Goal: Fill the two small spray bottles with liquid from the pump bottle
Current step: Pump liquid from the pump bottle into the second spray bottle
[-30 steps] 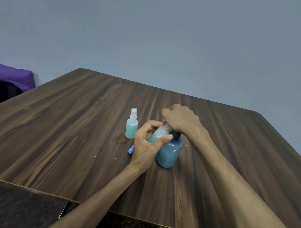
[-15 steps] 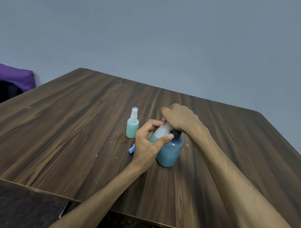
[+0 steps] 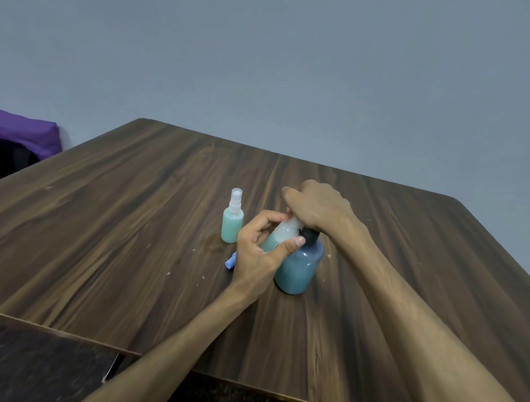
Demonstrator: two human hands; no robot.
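Head view, looking down on a dark brown wood-grain bench (image 3: pixel 136 226) under a plain grey-blue wall (image 3: pixel 292 66).

Near the middle of the bench, a round translucent blue pump bottle with a black collar (image 3: pixel 299 265), standing upright, blue-green liquid filling most of its body. Pump head hidden under the right hand (image 3: pixel 317 208), fingers curled down over the top of it; whether pressing or only gripping, cannot tell.

Just left of the pump bottle and touching it, a small clear spray bottle without its cap (image 3: pixel 282 236), tilted with its neck up toward the right hand, pale green liquid in the lower part, clear above. Left hand (image 3: pixel 262 255) wrapped round this bottle, thumb across the front, fingers curled behind.

Further left, apart from both hands, a second small clear spray bottle with a clear cap and white sprayer (image 3: pixel 232 222), upright on the bench, filled with pale green liquid to the shoulder.

A small light-blue plastic piece (image 3: pixel 230 261) lying on the bench, partly hidden behind the left wrist.

Pale specks scattered on the wood around the bottles.

No label, brand or writing readable on any bottle.

At the far left edge, purple cloth (image 3: pixel 22 132) over something black.
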